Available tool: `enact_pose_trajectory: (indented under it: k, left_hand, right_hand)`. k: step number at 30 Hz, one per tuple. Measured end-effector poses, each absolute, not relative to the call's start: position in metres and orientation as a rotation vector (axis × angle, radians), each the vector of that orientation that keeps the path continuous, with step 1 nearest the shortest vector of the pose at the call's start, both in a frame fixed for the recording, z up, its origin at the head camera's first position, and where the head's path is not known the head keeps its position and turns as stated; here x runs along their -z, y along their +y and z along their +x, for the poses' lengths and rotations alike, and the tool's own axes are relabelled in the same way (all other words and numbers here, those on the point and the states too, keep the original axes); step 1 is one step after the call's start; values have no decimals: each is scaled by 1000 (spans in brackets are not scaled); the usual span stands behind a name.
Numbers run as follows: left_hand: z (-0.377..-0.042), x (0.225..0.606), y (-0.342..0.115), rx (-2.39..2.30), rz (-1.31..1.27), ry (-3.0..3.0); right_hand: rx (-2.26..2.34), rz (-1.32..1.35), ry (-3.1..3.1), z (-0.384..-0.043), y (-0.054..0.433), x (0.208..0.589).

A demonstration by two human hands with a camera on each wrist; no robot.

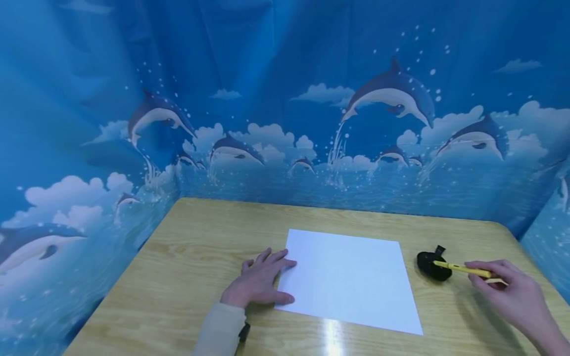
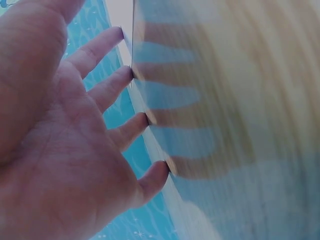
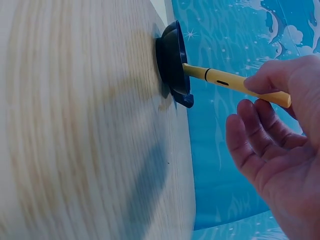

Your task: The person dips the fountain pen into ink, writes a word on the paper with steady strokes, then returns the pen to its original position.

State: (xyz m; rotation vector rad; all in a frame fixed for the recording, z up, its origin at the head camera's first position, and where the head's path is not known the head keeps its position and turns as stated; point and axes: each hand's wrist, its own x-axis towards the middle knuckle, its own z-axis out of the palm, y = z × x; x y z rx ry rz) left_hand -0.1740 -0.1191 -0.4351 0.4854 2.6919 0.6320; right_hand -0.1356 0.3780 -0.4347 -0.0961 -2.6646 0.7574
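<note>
A white sheet of paper [image 1: 349, 282] lies on the wooden table. At its left edge rests my left hand [image 1: 262, 281], fingers spread, with the thumb and some fingertips over the paper. In the left wrist view the fingertips of that hand [image 2: 75, 130] touch the surface. My right hand [image 1: 512, 291] pinches a yellow pen [image 1: 467, 269] between thumb and fingers, right of the paper. The pen's front end reaches into a small black dish [image 3: 172, 60] with a short tab; its tip is hidden inside. The other fingers of the right hand [image 3: 280, 150] are loosely bent.
The light wooden table [image 1: 200, 237] carries the paper and the dish. A blue curtain [image 1: 276, 99] printed with dolphins and clouds hangs along the back and sides. A bright reflection shows just below the paper's front edge.
</note>
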Motion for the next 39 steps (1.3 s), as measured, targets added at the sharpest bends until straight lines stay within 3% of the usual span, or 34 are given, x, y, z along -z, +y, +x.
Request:
enact_pose_trajectory:
  k: [39]
  left_hand:
    - [-174,436,-120,-618,482,2680]
  right_hand:
    - [-892,-117,-2666,-143,372,442]
